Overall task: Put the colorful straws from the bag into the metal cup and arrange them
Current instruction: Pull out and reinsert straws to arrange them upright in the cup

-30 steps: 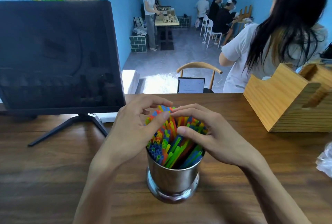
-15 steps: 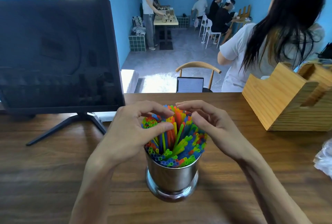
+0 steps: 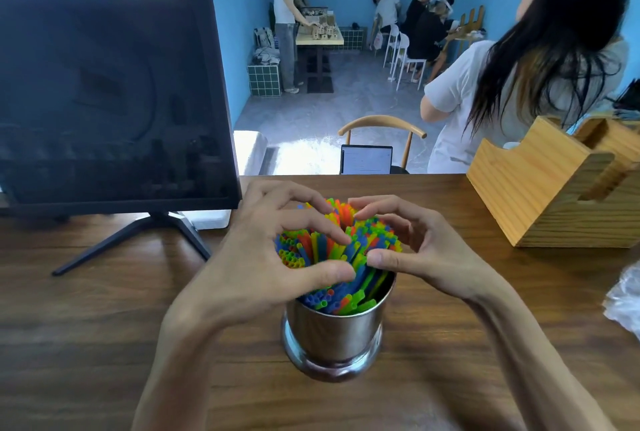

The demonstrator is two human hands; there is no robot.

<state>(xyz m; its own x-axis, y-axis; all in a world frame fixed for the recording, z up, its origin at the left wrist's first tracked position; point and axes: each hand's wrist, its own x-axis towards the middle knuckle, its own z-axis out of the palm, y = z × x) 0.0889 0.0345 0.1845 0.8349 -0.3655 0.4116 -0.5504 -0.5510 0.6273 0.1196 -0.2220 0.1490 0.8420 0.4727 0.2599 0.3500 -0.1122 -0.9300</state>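
Note:
A shiny metal cup (image 3: 334, 333) stands on the wooden table (image 3: 104, 326), packed with several colorful straws (image 3: 322, 243) in orange, green, blue and yellow that fan out above its rim. My left hand (image 3: 263, 257) curls round the left side of the bundle, thumb across its front and fingers over its back. My right hand (image 3: 419, 250) cups the right side the same way, thumb tip near the left thumb. A crinkled clear plastic bag (image 3: 625, 295) lies at the table's right edge.
A dark monitor (image 3: 110, 98) on a black stand occupies the back left of the table. A wooden holder box (image 3: 557, 185) sits back right. Beyond the table edge are a chair (image 3: 382, 126), a person in white with long hair, and other people farther off.
Both hands stayed round the straw bundle while the straws shifted from leaning in the cup to a more upright, spread bunch. My thumbs have come closer together at the front.

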